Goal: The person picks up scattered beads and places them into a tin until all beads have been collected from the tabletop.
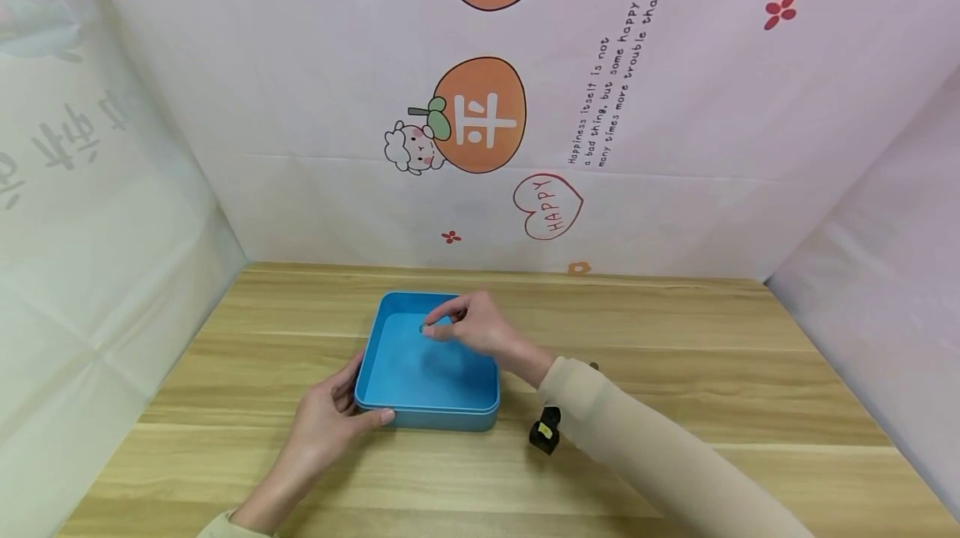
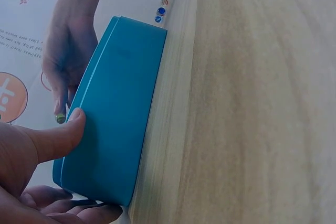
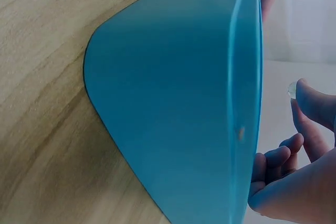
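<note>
A square blue open-topped box [image 1: 427,419] stands on the wooden table. My left hand [image 1: 326,421] grips its near left corner, the thumb on the front wall and the fingers along the left side. Above the inside of the box, my right hand [image 1: 480,325] pinches a small clear glass marble [image 3: 292,89] between thumb and index finger. In the right wrist view the other fingers curl loosely near the rim. The marble looks greenish in the left wrist view, just past the box rim.
Several small round blue and orange things [image 2: 161,11] sit beyond the box in the left wrist view. A black device [image 1: 544,431] with a yellow label hangs below the right sleeve. A printed white cloth [image 1: 337,213] rises behind the wooden table [image 1: 660,480].
</note>
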Demonstrator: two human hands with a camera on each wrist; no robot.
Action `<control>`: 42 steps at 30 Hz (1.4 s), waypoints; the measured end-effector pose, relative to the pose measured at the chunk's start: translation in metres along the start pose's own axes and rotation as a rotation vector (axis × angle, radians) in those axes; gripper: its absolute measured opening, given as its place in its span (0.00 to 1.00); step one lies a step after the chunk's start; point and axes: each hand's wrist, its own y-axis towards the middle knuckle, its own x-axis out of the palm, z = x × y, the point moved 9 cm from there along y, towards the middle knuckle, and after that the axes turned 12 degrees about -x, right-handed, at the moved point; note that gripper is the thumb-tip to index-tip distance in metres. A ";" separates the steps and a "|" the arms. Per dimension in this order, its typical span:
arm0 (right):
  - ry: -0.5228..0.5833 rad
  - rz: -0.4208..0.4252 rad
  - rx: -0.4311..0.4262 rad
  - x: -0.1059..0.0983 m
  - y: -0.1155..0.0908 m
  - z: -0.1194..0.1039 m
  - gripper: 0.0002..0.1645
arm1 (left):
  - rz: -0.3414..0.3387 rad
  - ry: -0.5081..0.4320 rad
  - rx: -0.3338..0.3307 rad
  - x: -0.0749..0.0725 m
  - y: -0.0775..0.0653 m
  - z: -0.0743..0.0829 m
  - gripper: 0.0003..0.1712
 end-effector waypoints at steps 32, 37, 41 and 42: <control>-0.048 -0.005 0.051 0.015 0.000 0.013 0.07 | 0.012 0.006 -0.022 -0.002 0.000 0.000 0.58; -0.051 0.000 0.048 0.016 0.000 0.014 0.07 | 0.009 0.003 -0.018 -0.001 0.000 0.000 0.58; -0.036 0.007 0.055 0.015 0.000 0.014 0.08 | 0.005 0.002 -0.016 -0.001 0.000 0.000 0.58; -0.031 0.012 0.058 0.014 -0.001 0.014 0.08 | 0.005 -0.001 -0.020 -0.001 0.000 -0.001 0.58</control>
